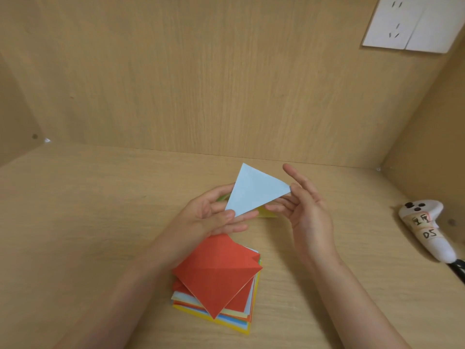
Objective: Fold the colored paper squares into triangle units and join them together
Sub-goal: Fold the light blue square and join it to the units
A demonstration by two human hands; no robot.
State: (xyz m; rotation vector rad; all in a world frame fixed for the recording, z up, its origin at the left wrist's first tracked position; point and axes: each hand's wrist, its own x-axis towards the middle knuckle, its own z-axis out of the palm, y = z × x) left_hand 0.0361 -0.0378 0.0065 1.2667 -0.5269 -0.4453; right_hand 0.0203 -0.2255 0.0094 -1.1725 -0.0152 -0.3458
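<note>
The left hand [208, 217] pinches the lower left corner of the blue triangle [254, 192], thumb on top and fingers underneath. The right hand [309, 217] is spread, fingers mostly straight, with its thumb touching the triangle's right corner. The triangle is held in the air above the table [100, 197], over a yellow-green folded piece [268, 213]. Nearer the person, a creased red sheet [216, 273] lies skewed on the stack of colored paper [241, 321].

With only 1 firm grip, the triangle could swing or spring open if its 2 layers are not creased hard. A next fold started in mid-air would likely land off the corners, and a crooked unit may not slot into others. A careless wrist could also nudge the loose red sheet off the stack.
</note>
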